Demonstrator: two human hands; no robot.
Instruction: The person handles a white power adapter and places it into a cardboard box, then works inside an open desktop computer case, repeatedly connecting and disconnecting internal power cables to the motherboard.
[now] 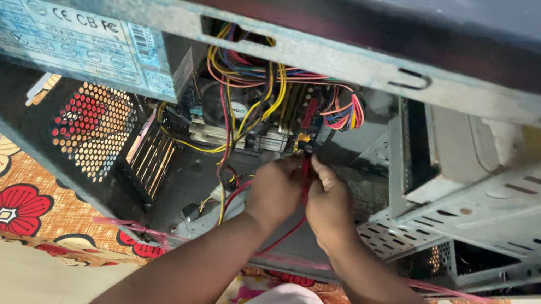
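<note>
An open computer case point(437, 91) lies on a floral cloth point(13, 203). Its power supply point(66, 39) sits at the case's left end, the drive cage point(492, 199) at its right. Inside the case, mid-way, the left hand point(273, 192) and right hand point(328, 203) pinch a flat red data cable point(304, 178) between their fingertips, just below the yellow wire bundle point(250, 99).
</note>
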